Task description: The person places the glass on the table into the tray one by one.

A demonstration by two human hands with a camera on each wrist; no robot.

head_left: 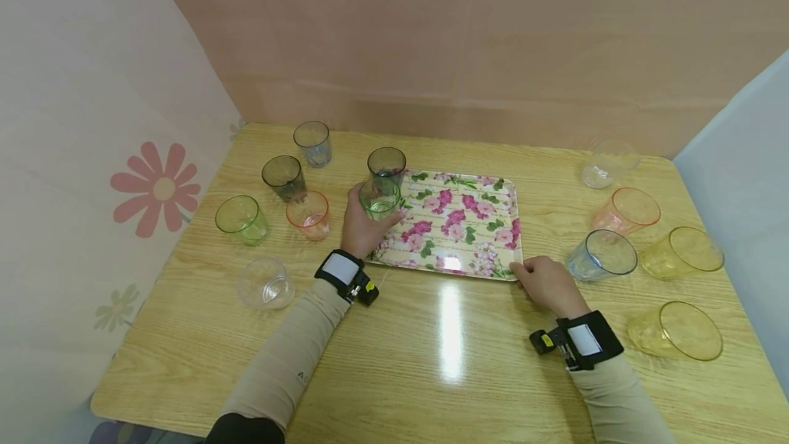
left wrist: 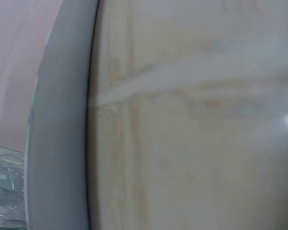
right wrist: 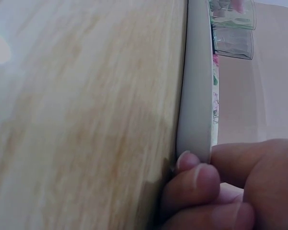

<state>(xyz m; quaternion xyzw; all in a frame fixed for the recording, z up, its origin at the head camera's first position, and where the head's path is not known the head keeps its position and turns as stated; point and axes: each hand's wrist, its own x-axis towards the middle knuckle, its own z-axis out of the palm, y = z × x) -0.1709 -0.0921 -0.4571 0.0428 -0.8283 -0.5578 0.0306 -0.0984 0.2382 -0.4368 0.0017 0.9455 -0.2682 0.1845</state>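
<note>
A flowered tray (head_left: 456, 225) lies on the wooden table, its pale side wall (right wrist: 197, 86) close up in the right wrist view. My left hand (head_left: 364, 228) grips a green glass (head_left: 379, 199) at the tray's left end, thumb on the near side; whether its base touches the tray is hidden. Just behind it stands a dark grey glass (head_left: 387, 163) at the far left corner. With thumb and fingers, my right hand (head_left: 550, 285) pinches the near right corner of the tray. The left wrist view shows the tray's edge and part of a clear-looking glass (left wrist: 5, 191).
On the left stand a bluish glass (head_left: 314, 146), a dark glass (head_left: 285, 178), an orange glass (head_left: 309, 218), a yellow-green glass (head_left: 243, 220) and a clear glass (head_left: 266, 284). Several more stand right, including a blue glass (head_left: 598, 257) near my right hand and a yellow glass (head_left: 678, 331).
</note>
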